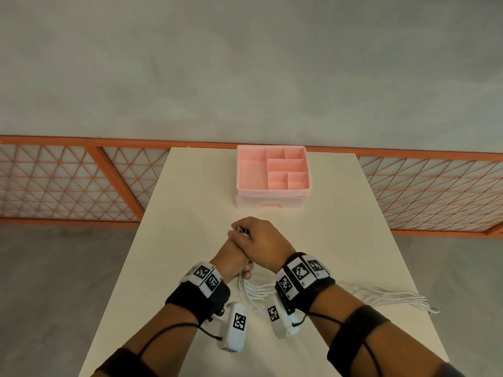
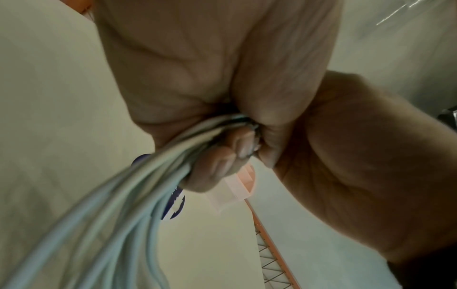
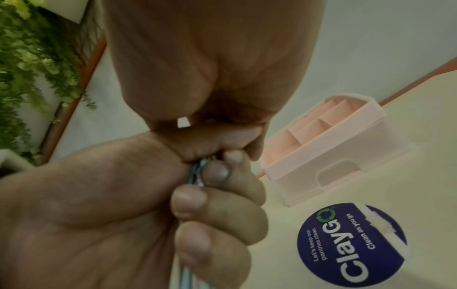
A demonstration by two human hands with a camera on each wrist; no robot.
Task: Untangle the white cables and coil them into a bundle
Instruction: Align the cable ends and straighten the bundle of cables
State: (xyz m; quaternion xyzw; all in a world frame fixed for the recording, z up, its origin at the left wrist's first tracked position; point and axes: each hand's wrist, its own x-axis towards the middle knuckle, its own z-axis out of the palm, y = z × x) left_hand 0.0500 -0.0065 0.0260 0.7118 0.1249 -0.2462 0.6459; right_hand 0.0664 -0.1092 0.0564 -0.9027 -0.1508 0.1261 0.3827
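pink organizer stands beyond open table.

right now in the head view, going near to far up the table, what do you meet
loose ends of the white cables trailing on the table → left hand gripping the strands → right hand gripping the same strands just beyond it → pink compartment organizer at the far edge

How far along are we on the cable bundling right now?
Done: the thin white cables look gathered side by side, not knotted. In hand: the left hand and right hand both grip one end of them. Left: the long tails trail loose across the cream table to the right, so no coil yet.
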